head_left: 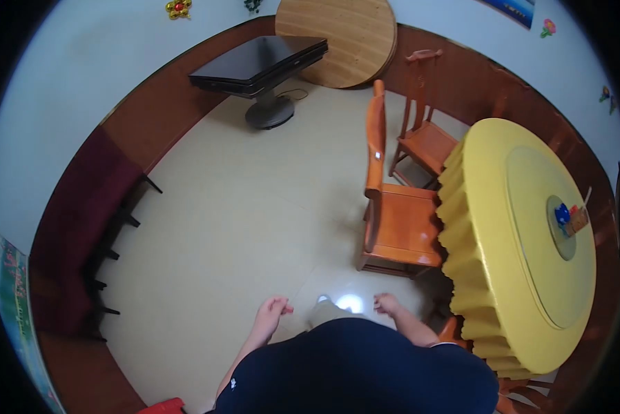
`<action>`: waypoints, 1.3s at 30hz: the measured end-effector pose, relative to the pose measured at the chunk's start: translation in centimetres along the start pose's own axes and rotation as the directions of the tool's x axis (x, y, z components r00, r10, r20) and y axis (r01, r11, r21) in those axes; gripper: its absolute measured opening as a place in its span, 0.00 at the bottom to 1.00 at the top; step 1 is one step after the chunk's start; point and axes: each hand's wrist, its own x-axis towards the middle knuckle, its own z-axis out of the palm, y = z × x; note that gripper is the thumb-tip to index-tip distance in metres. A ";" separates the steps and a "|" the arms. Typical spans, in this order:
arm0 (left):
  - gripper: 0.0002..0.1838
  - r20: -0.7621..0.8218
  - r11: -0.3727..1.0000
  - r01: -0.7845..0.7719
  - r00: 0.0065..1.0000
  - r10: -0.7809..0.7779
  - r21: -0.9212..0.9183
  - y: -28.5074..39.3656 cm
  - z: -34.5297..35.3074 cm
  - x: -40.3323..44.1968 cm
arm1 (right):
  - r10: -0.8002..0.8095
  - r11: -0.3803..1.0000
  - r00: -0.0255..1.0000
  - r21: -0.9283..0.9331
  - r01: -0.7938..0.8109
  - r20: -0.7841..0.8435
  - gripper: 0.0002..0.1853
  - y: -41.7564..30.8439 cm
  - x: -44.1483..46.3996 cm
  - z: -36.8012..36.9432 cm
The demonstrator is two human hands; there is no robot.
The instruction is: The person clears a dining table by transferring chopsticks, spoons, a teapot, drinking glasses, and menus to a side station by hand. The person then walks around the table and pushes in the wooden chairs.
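My left hand point(274, 308) hangs in front of my body at the lower middle, over the pale tiled floor point(213, 228). Its fingers are curled, and whether anything small is inside cannot be seen. To the right, my right hand point(387, 304) is also loosely curled, with its fingers bent inward; its palm is hidden. Neither hand touches any furniture. Nearest to my right hand is a wooden chair point(407, 224), a little beyond it, beside the round table with a yellow cloth point(493, 200).
A second wooden chair point(429, 143) stands behind the first. A black square table point(262, 62) on a round base stands at the back, by a round wooden board point(341, 41) against the wall. Dark red seats point(75, 228) line the left wall. Small items point(569, 219) sit mid-table.
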 end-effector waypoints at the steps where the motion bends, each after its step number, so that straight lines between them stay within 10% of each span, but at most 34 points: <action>1: 0.10 -0.034 0.998 -0.047 0.998 0.049 0.050 2.2 -1.2 1.9 | -0.013 0.989 1.000 0.145 0.016 -0.019 0.17 -3.7 1.5 0.8; 4: 0.10 0.023 0.988 -0.149 0.989 0.149 0.028 6.9 -3.7 8.0 | -0.081 0.883 0.995 0.460 0.097 -0.056 0.21 -13.9 1.7 2.3; 7: 0.10 0.042 0.990 -0.141 0.989 0.140 0.012 10.4 -3.7 14.5 | 0.008 0.365 1.000 0.931 0.001 -0.004 0.19 -20.9 2.8 2.2; 13: 0.10 0.329 0.994 0.092 0.938 -0.105 0.053 14.0 -1.4 29.8 | -0.191 0.059 0.963 0.977 0.204 -0.189 0.20 -25.1 5.2 1.5; 18: 0.10 0.554 0.974 0.014 0.820 -0.140 0.225 17.9 0.9 46.1 | -0.005 0.500 0.730 0.631 0.594 -0.683 0.22 -27.9 3.6 3.0; 22: 0.13 0.687 0.934 -0.294 0.722 0.077 0.204 25.3 7.7 56.9 | 0.177 0.826 0.383 0.348 0.443 -0.907 0.25 -30.5 2.0 7.6; 26: 0.20 0.820 0.932 -0.355 0.554 0.148 0.071 29.9 15.9 62.1 | -0.014 0.686 0.008 -0.004 0.728 -1.000 0.36 -34.6 -0.2 11.8; 30: 0.25 0.862 0.977 -0.188 0.475 0.176 -0.096 29.4 23.4 63.5 | 0.031 0.321 -0.112 -0.097 0.942 -0.993 0.32 -37.2 0.6 11.7; 39: 0.13 0.891 0.940 0.274 0.450 0.063 -0.205 29.8 34.5 63.2 | 0.275 0.185 -0.296 -0.252 0.950 -0.915 0.19 -39.3 -0.5 4.8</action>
